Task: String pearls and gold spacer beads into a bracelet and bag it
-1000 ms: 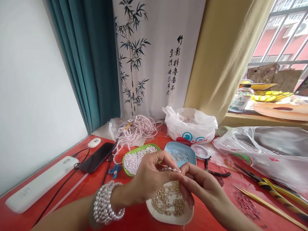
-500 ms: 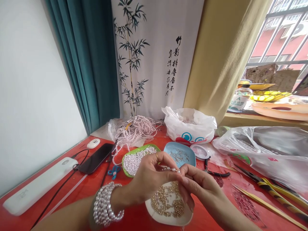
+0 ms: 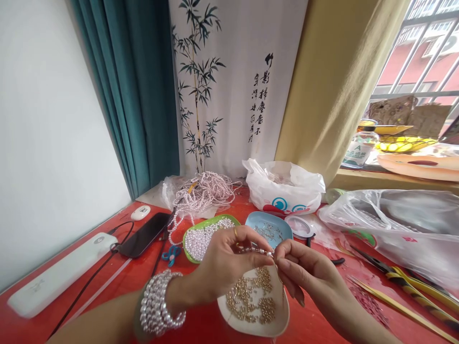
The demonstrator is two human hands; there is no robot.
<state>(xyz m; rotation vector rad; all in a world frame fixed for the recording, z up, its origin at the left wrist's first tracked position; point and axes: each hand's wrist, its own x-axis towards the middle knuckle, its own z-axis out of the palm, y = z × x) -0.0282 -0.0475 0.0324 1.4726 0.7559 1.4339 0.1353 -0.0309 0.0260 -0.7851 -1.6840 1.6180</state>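
My left hand (image 3: 222,263) pinches a short strand of small white pearls (image 3: 256,250) above a white dish of gold beads (image 3: 251,298). A stack of pearl bracelets (image 3: 158,302) wraps that wrist. My right hand (image 3: 304,272) meets the strand's right end with thumb and forefinger pinched together, fingers curled. Just behind the hands sit a green dish of white pearls (image 3: 201,234) and a blue dish of metal pins (image 3: 268,229).
Pink pearl strands (image 3: 204,191) are heaped at the back next to plastic bags (image 3: 283,186). A phone (image 3: 143,234), a white power bank (image 3: 57,274) and blue scissors (image 3: 171,253) lie left. Pliers (image 3: 394,274) and tweezers (image 3: 398,306) lie right on the red table (image 3: 118,282).
My right hand has shifted slightly right and up, so more of the white dish of gold beads shows beneath it. My left hand keeps its pinch on the pearl strand.
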